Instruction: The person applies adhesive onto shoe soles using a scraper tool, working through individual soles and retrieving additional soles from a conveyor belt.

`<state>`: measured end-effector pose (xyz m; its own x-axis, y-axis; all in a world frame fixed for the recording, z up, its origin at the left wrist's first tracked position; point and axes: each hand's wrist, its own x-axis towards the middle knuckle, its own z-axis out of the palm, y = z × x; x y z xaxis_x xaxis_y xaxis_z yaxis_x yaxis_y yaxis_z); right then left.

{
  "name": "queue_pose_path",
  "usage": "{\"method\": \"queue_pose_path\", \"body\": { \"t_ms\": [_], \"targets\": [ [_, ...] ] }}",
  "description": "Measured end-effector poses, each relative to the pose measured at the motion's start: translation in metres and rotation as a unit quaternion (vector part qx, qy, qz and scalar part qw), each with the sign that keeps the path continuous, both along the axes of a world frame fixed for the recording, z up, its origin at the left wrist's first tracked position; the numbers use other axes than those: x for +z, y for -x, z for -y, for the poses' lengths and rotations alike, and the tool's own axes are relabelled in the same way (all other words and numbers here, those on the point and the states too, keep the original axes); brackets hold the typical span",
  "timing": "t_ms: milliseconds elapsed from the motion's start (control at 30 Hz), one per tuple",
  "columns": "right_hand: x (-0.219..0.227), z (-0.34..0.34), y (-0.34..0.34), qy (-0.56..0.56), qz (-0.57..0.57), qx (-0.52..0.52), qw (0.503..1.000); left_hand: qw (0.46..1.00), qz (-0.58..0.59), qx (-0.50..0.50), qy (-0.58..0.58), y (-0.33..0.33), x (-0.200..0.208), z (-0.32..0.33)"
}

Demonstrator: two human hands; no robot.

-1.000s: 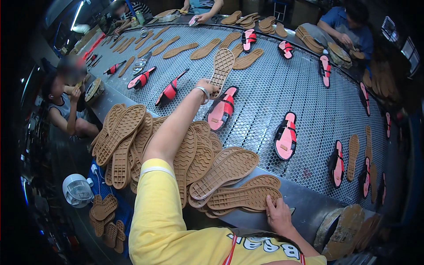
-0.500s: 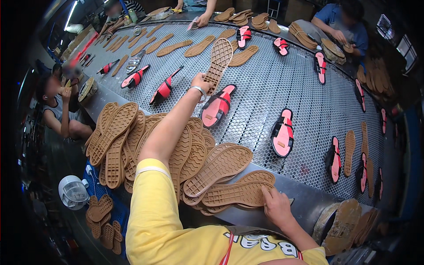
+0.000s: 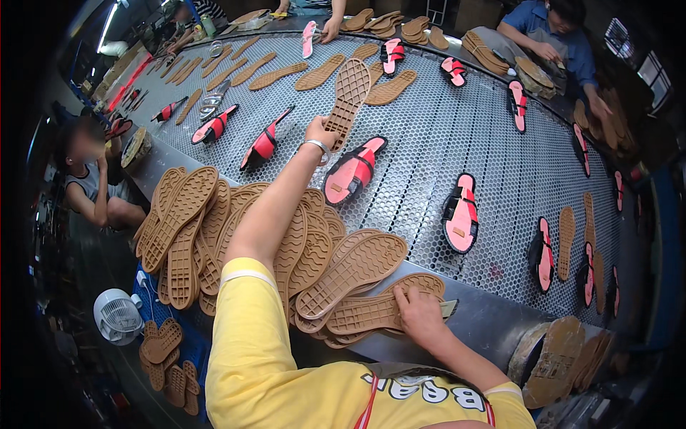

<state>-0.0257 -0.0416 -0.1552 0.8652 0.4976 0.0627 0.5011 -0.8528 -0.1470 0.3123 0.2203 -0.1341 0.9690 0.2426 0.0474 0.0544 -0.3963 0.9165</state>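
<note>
My left hand (image 3: pixel 323 134) is closed on the heel end of a brown shoe sole (image 3: pixel 348 96), which it holds out over the perforated metal table. Lattice tread shows on the sole's visible face. Just below that hand lies a pink slipper (image 3: pixel 350 175) with red and black straps. Bent fingers of my right hand (image 3: pixel 423 314) press on the top sole (image 3: pixel 364 314) of a small pile at the near edge. A pale flat piece (image 3: pixel 449 309) sticks out beside this hand; most of it is hidden.
Many brown soles (image 3: pixel 189 207) are heaped along the near left edge. Several pink slippers (image 3: pixel 461 214) are spread over the perforated tabletop (image 3: pixel 407 164). A white fan (image 3: pixel 118 316) stands lower left, a taped block (image 3: pixel 554 361) lower right. Co-workers sit around the far side.
My right hand has moved left and slightly away from me over the pile, and the pale piece with it. My left hand holds the sole almost still. A far co-worker's slipper now stands more upright.
</note>
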Motion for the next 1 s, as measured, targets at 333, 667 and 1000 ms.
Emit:
{"method": "queue_pose_path", "body": {
  "t_ms": [333,667,1000],
  "targets": [
    [0.000,-0.003,0.017,0.030,-0.011,-0.017,0.999,0.991,-0.066,-0.034,0.114,-0.007,-0.007,-0.007],
    [-0.007,-0.011,0.020,0.060,-0.007,-0.004,0.998,0.951,-0.044,-0.006,0.307,-0.016,-0.005,-0.046],
    [-0.017,-0.016,0.017,0.035,0.023,-0.004,0.999,0.780,-0.089,-0.206,0.584,0.008,0.032,-0.049]
  ]
}}
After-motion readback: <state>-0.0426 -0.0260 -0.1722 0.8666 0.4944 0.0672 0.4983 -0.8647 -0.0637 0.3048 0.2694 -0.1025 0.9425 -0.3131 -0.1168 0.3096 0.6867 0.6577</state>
